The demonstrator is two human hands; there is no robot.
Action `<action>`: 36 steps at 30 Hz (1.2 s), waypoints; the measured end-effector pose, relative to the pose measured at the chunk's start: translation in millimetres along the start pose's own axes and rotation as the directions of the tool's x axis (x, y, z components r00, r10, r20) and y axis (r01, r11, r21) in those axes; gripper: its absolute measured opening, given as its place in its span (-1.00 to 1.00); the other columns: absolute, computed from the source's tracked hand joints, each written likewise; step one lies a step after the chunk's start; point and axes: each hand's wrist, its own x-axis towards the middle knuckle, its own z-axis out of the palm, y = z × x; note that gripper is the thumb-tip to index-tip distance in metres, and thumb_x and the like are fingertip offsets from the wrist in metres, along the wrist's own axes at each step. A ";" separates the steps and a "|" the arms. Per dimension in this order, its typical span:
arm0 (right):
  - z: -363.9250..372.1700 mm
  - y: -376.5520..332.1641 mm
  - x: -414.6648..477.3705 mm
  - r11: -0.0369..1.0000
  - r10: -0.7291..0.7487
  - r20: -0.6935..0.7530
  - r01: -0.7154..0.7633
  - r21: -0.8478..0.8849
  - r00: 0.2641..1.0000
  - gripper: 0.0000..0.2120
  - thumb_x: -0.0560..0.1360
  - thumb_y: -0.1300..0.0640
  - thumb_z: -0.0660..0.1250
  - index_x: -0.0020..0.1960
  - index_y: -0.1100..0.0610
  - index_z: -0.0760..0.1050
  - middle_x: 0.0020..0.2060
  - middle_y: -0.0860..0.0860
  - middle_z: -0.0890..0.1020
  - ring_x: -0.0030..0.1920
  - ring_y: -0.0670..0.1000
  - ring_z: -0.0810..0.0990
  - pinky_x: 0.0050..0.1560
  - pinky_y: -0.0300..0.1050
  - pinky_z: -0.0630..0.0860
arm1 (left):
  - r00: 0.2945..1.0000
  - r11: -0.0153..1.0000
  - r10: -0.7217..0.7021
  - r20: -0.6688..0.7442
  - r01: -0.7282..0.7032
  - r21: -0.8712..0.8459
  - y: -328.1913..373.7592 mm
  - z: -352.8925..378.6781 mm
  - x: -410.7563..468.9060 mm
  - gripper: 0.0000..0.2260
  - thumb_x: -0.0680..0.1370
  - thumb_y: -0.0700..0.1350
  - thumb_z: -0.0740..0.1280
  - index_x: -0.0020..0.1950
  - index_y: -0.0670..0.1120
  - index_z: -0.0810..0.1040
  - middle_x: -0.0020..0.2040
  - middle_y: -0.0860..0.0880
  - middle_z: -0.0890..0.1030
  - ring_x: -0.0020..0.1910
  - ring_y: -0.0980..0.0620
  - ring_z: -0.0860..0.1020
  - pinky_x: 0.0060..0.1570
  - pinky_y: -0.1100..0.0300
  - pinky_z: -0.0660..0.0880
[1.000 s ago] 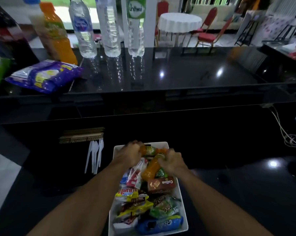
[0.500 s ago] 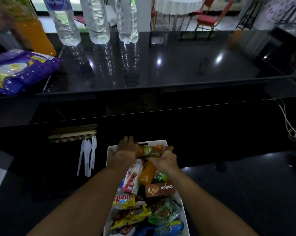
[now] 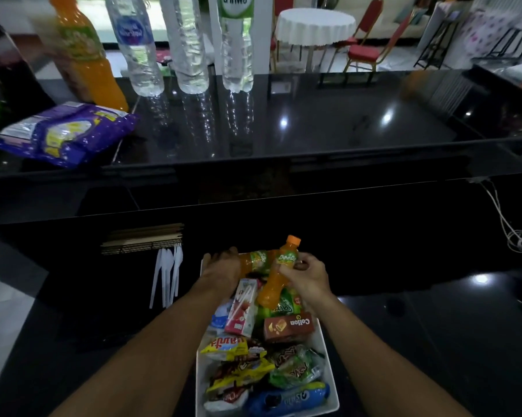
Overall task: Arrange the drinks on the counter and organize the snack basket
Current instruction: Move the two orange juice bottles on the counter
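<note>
Below the glossy black counter (image 3: 344, 121), right grip (image 3: 306, 276) holds orange bottle (image 3: 276, 284); left grip (image 3: 220, 267) unclear.

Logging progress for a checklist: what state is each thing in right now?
Right hand, grips DeeDo bottle.
DeeDo bottle, capped, tilted, cap up.
Left hand, holds lying bottle's end.
Lying bottle, on its side at basket's far end.
Basket, full of snacks.
Water bottles, upright on counter.
Big orange bottle, upright on counter.
Purple bag, flat on counter.
</note>
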 end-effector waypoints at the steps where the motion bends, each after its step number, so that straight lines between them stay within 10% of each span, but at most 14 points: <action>1: -1.3 -2.5 -2.9 0.999 -0.049 -0.011 0.049 -0.008 0.999 -0.64 0.43 0.08 0.57 0.08 -0.14 0.44 -0.02 -0.12 0.60 0.03 -0.08 0.63 0.00 -0.06 0.65 | 1.000 0.998 -0.017 0.006 0.017 -0.057 -4.8 -1.7 -5.0 -0.47 0.53 -0.15 0.35 0.45 -0.15 0.24 0.36 -0.20 0.43 0.35 -0.21 0.37 0.34 -0.04 0.26; 9: -5.5 -26.0 -37.7 0.940 -0.334 0.067 0.338 -0.057 0.940 -0.54 0.49 0.16 0.51 0.30 -0.02 0.42 0.11 -0.09 0.60 0.15 -0.15 0.59 0.06 -0.24 0.59 | 0.997 0.751 0.071 -0.014 -0.063 -0.658 -39.8 -9.1 -56.5 -0.83 0.57 -0.17 0.37 0.14 -0.12 0.54 0.07 -0.15 0.60 0.09 -0.13 0.56 0.15 0.03 0.50; 21: -13.1 -125.7 -56.1 0.826 -0.563 -0.031 0.563 -0.011 0.826 -0.47 0.35 0.10 0.63 0.28 0.09 0.57 -0.05 -0.03 0.70 -0.04 -0.07 0.69 -0.06 -0.09 0.66 | 0.938 0.427 0.222 -0.266 -0.339 -0.838 -46.1 -117.6 -122.8 -0.52 0.48 -0.25 0.47 0.36 -0.11 0.42 0.20 -0.05 0.58 0.18 0.04 0.57 0.12 0.23 0.53; 27: -15.2 -205.7 -53.2 0.702 -0.700 -0.092 0.706 0.093 0.708 -0.50 0.29 -0.03 0.61 0.19 -0.06 0.57 -0.05 -0.08 0.72 -0.04 -0.06 0.72 -0.06 -0.18 0.65 | 0.869 0.320 0.197 -0.454 -0.495 -0.808 -47.8 -196.3 -126.2 -0.67 0.44 -0.17 0.51 0.18 -0.04 0.58 0.05 0.04 0.69 0.06 0.11 0.64 -0.02 0.29 0.55; 36: 3.7 -305.3 -3.0 0.633 -0.749 -0.149 0.764 0.125 0.645 -0.51 0.40 0.01 0.58 0.29 -0.01 0.55 -0.05 -0.12 0.71 -0.04 -0.16 0.69 -0.08 -0.29 0.61 | 0.774 0.477 -0.040 -0.632 -0.541 -0.693 -53.9 -283.4 -59.8 -0.65 0.36 0.02 0.57 0.09 0.05 0.58 0.00 0.10 0.67 -0.03 0.19 0.64 0.00 0.21 0.58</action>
